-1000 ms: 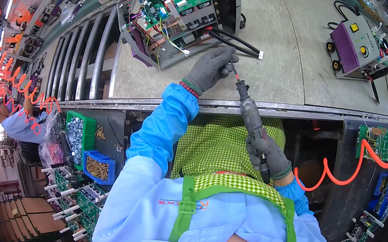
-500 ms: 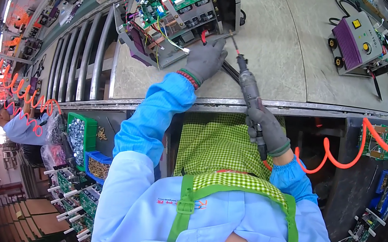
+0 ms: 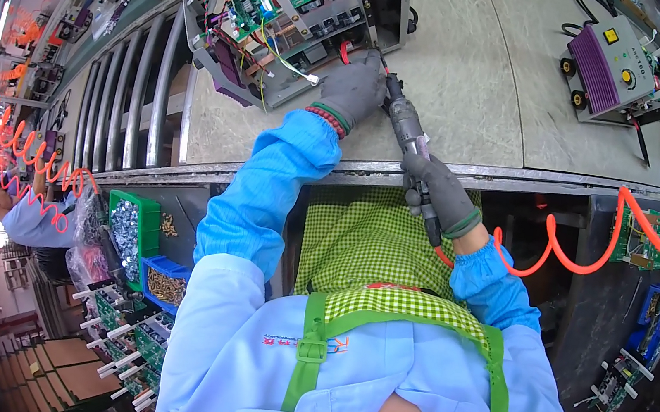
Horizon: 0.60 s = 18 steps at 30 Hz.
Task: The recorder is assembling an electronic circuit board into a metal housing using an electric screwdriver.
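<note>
My right hand (image 3: 441, 194), in a grey glove, is wrapped around an air screwdriver (image 3: 407, 126) that slants up and left over the bench edge. Its front end meets the fingertips of my left hand (image 3: 351, 90). That hand, also gloved, is closed at the lower right side of an opened machine (image 3: 320, 25); whatever its fingers hold is hidden. A short red cable (image 3: 344, 51) pokes out beside the left fingers. Inside the machine a green circuit board (image 3: 250, 5) shows, with loose wires and a white connector (image 3: 312, 79) hanging in front.
Another purple-sided machine (image 3: 602, 71) stands on the bench at right. Metal rollers (image 3: 141, 98) lie at left. An orange coiled hose (image 3: 580, 270) sags at right. Below left are a green bin (image 3: 150, 230) and a blue bin (image 3: 179, 272) of small fasteners. A co-worker (image 3: 44, 223) is far left.
The air screwdriver has moved up and left with my right hand, and its bit, in plain sight before, is now mostly hidden at my left fingertips. My left hand has shifted only slightly.
</note>
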Each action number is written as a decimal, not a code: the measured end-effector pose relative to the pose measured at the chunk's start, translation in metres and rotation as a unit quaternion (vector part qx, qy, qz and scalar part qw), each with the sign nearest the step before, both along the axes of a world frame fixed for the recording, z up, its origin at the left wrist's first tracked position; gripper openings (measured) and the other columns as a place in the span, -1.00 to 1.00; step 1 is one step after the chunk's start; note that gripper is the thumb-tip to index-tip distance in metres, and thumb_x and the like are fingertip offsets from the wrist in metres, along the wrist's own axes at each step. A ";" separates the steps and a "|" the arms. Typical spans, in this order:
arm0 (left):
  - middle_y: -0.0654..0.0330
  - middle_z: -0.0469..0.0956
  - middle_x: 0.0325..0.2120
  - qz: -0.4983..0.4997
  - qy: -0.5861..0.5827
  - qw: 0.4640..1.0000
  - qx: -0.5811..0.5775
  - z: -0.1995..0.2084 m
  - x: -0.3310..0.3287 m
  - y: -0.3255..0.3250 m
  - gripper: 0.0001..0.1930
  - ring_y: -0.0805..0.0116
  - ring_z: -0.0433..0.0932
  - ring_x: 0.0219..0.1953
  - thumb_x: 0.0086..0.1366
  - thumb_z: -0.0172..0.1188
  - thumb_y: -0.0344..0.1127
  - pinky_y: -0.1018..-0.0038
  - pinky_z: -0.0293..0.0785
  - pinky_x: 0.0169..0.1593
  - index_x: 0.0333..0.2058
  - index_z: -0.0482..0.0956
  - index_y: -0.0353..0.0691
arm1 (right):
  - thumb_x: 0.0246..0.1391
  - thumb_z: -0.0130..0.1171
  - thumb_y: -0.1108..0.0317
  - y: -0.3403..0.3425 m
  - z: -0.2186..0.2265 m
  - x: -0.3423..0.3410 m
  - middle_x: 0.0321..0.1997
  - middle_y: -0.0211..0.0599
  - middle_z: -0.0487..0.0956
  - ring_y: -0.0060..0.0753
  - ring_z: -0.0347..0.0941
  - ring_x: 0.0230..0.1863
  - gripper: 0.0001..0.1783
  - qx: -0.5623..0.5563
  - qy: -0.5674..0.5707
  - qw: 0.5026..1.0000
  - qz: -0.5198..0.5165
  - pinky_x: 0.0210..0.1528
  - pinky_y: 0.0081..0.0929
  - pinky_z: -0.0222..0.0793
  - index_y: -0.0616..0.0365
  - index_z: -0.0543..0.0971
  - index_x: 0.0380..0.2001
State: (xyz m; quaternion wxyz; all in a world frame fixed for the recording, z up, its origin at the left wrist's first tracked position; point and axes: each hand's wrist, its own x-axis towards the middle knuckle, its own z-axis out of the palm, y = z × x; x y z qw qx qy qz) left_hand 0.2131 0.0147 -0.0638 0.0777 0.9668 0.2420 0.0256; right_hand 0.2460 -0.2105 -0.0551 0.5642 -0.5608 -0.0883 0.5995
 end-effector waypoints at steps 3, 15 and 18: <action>0.00 0.58 -0.35 0.027 0.040 0.999 0.024 0.016 0.007 -0.004 -0.58 0.04 0.61 -0.41 0.18 0.04 -0.20 0.15 0.51 -0.39 -0.01 0.37 -0.27 | 0.05 0.12 -0.03 0.002 -0.001 0.005 -0.54 -0.49 0.35 -0.71 0.29 -0.67 -0.58 -0.013 0.000 1.000 0.007 -0.69 -0.68 0.30 0.09 0.38 -0.26; 0.00 0.60 -0.51 -0.189 0.095 0.955 0.208 0.003 0.079 0.050 -0.83 0.09 0.62 -0.43 0.03 0.09 -0.38 0.29 0.54 -0.38 -0.50 0.65 -0.26 | 0.13 0.03 0.01 0.002 0.001 0.004 -0.55 -0.48 0.41 -0.69 0.27 -0.70 -0.65 -0.008 0.055 0.998 -0.017 -0.72 -0.69 0.22 0.10 0.44 -0.31; 0.09 0.62 -0.49 -0.228 0.144 0.937 0.222 0.005 0.081 0.051 -0.84 0.16 0.63 -0.44 0.00 0.14 -0.36 0.33 0.53 -0.41 -0.48 0.67 -0.23 | 0.14 0.01 -0.03 -0.001 0.005 0.015 -0.55 -0.48 0.41 -0.71 0.25 -0.71 -0.62 -0.010 0.051 0.999 -0.013 -0.73 -0.70 0.20 0.10 0.44 -0.32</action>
